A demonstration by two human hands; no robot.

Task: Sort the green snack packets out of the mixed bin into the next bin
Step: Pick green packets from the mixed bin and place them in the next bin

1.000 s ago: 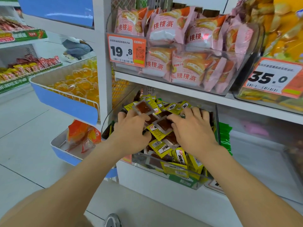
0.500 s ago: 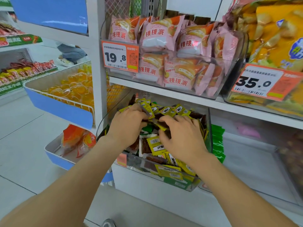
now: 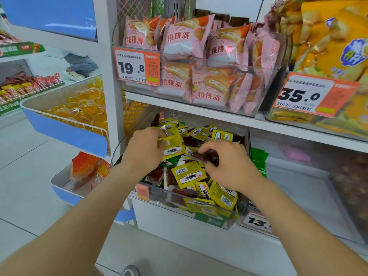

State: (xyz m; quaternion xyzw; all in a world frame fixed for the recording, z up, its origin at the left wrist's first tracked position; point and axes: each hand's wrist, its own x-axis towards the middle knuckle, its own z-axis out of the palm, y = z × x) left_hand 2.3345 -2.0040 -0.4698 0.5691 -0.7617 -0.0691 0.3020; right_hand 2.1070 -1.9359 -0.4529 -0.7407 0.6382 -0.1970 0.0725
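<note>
progress: early, I reckon | green stack (image 3: 258,161) sits at left end of next bin (image 3: 298,192) | left hand (image 3: 145,150) pinching yellow packets (image 3: 172,141), right hand (image 3: 229,166) pinching brown packet (image 3: 205,156) | green packet (image 3: 169,162) buried mid-pile in mixed bin (image 3: 199,215), plenty left

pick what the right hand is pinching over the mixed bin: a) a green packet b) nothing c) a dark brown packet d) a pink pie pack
c: the right hand pinches a dark brown packet between its fingertips above the mixed bin, while the left hand grips a yellow packet.
</note>
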